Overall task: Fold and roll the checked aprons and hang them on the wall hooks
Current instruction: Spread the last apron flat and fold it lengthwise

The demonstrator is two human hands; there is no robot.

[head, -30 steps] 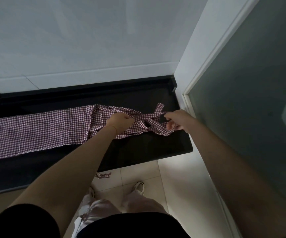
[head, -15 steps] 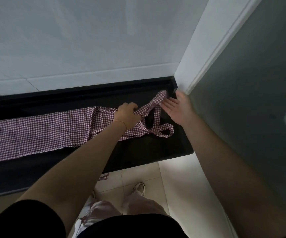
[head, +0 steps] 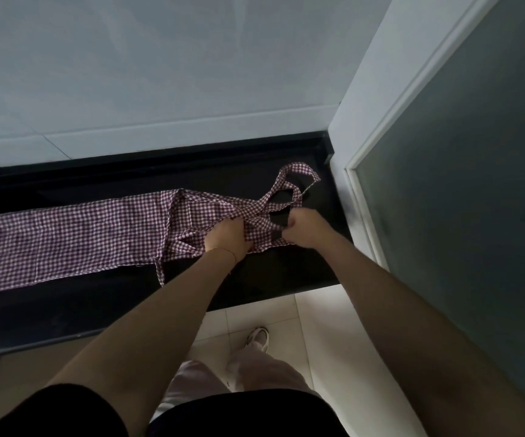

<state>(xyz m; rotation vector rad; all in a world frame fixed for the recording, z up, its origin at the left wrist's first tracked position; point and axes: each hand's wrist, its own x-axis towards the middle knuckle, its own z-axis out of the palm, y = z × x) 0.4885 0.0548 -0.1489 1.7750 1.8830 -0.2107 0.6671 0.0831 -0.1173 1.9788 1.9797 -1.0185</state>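
One apron: a checked apron (head: pixel 65 238) is laid out as a long folded strip on the dark counter (head: pixel 254 279), its strap end toward the door frame (head: pixel 358 190) at the counter's right end.
Strap loop: a loop of strap (head: pixel 299 175) is left lying just beside the door frame.
Left hand: the left hand (head: pixel 228 236) is curled and pressed into the bunched fabric where the straps meet.
Right hand: the right hand (head: pixel 305 228) is now clenched on a strap; half a second ago it was spread flat by the door frame.
Change: the right hand has been drawn back from the frame toward the left hand.
Meaning: the straps appear to be gathered in before rolling; nothing is rolled yet, and no hooks are seen.
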